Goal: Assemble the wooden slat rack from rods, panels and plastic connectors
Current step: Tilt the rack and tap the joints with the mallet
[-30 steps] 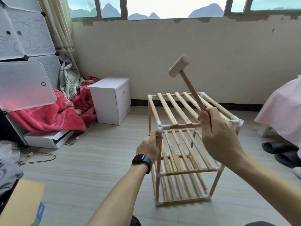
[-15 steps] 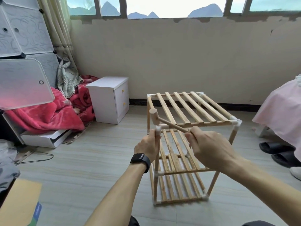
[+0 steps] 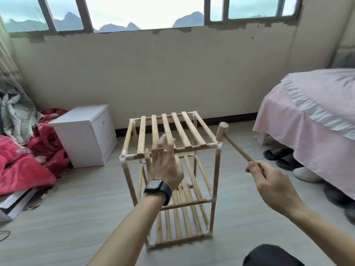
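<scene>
At the left of the frame a red blanket (image 3: 23,166) lies on the floor, and next to it stands a white cabinet (image 3: 84,135), well apart from your work. In the centre stands the rack (image 3: 172,169), upright on the floor with three slatted shelves. Your left hand (image 3: 165,162) is in front of its top shelf with the fingers spread wide; I cannot tell if it touches the front rod. To the right, your right hand (image 3: 269,181) is closed around the handle of the wooden mallet (image 3: 222,131), and the mallet head sits just beside the white connector (image 3: 219,145) at the front right corner. I think the risk is this: if you strike this corner while the left hand does not steady the frame, the rack may tip or twist, and another connector may come loose. A blow off the centre could also slip toward your open fingers.
</scene>
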A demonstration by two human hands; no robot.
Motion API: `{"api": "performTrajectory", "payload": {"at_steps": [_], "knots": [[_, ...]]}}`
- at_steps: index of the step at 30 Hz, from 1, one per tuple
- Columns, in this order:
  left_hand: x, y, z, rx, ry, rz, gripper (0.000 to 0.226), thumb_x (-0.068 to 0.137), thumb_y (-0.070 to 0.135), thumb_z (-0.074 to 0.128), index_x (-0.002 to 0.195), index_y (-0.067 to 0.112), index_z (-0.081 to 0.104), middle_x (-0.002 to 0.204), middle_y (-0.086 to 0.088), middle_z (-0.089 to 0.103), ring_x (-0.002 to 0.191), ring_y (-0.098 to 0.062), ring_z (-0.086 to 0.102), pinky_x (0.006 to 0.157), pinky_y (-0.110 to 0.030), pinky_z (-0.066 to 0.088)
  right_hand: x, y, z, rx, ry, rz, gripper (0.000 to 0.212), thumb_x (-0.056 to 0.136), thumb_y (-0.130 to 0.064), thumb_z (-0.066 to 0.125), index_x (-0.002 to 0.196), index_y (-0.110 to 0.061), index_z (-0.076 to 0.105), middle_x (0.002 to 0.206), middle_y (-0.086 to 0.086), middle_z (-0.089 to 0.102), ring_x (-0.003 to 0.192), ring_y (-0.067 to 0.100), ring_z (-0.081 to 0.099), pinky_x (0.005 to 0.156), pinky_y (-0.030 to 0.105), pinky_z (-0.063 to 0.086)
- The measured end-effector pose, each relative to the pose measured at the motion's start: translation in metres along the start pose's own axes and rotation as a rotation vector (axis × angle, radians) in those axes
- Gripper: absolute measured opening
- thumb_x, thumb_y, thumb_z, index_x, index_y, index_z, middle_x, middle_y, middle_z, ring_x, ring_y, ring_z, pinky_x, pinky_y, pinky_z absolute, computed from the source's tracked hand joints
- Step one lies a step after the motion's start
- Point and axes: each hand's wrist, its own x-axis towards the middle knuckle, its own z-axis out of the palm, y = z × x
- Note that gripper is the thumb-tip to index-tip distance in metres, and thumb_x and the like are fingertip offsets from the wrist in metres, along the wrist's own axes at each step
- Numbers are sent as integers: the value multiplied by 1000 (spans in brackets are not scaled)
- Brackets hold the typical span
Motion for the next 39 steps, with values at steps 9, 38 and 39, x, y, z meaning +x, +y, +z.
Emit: {"api": "performTrajectory", "payload": {"at_steps": [9, 38, 39], "knots": [[21, 43, 46, 153, -390, 82, 98, 86, 19, 54, 153, 38, -15, 164, 12, -11, 151, -18, -15, 117, -47, -20, 28, 2, -9, -324, -95, 17, 35, 106, -42, 33, 89, -28, 61, 75, -6, 65, 74, 21, 62, 69, 44, 49], [15, 45, 56, 223, -371, 86, 108, 80, 16, 55, 151, 37, -23, 157, 8, -18, 150, -22, -21, 109, -48, -30, 42, -5, -31, -349, 45, -64, 37, 106, -42, 36, 81, -23, 57, 62, -5, 61, 60, 18, 58, 53, 35, 39], [15, 45, 56, 223, -364, 87, 107, 81, 16, 56, 151, 37, -23, 156, 7, -18, 150, -22, -20, 109, -49, -29, 41, -5, -31, -245, 177, -130, 35, 106, -40, 37, 83, -22, 56, 59, -4, 60, 57, 16, 58, 53, 32, 41]]}}
